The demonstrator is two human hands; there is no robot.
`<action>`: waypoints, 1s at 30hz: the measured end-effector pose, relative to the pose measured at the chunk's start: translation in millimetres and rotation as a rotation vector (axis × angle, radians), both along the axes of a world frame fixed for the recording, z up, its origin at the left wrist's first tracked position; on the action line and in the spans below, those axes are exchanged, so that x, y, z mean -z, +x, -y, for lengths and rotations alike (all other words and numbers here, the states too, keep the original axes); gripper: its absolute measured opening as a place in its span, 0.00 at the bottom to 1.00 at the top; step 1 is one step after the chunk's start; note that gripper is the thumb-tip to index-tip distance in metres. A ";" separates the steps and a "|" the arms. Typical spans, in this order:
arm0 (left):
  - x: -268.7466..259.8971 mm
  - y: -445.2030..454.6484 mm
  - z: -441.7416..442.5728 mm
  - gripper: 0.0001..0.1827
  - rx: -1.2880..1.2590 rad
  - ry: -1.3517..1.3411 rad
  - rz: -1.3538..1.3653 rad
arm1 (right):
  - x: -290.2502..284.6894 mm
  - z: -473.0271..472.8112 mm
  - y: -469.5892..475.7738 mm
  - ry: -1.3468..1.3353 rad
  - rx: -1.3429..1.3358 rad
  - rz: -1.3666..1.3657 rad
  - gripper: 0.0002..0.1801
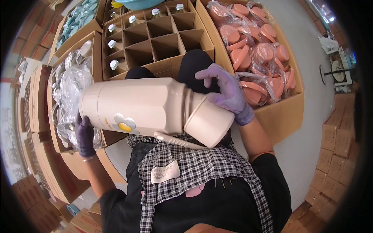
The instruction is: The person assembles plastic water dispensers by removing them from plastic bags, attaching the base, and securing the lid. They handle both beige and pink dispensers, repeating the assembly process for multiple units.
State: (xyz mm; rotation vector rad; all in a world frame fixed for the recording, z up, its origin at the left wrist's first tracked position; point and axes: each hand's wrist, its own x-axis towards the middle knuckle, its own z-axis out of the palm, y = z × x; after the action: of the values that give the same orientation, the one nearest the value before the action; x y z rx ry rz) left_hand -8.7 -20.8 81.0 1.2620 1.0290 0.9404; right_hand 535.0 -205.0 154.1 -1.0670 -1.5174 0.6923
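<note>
A beige vacuum flask lies sideways across my lap, with a flower print on its wall. Its base is held by my left hand, in a purple glove, with the fingers mostly hidden behind it. At the other end, the beige cap sits at an angle to the flask's neck. My right hand, in a lilac glove, has its thumb against the cap's upper edge while the other fingers are spread off it. A ribbed beige handle hangs from the flask's lower side.
Ahead stands a divided carton with several white-capped bottles in its cells. To the right, another carton holds pink handled lids in plastic. Bagged grey parts fill a box at left, near teal parts. Stacked cartons line the right.
</note>
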 end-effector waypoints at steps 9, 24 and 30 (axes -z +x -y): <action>-89.6 60.8 -24.1 0.45 0.156 0.272 -0.358 | 30.6 87.2 -16.5 -0.533 0.239 -0.160 0.22; -82.7 114.1 4.7 0.38 -0.049 0.168 -0.367 | 95.0 157.2 -47.1 -0.457 0.677 0.229 0.30; -50.8 79.3 4.2 0.33 -0.053 -0.036 -0.070 | 12.8 109.6 -45.1 -0.522 0.303 -0.653 0.37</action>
State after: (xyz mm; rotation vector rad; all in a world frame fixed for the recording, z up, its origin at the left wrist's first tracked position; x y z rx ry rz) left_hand 70.6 -25.1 131.8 1.2501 1.1340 0.9197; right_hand 489.9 -314.5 141.2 -1.2535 -0.6081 1.1184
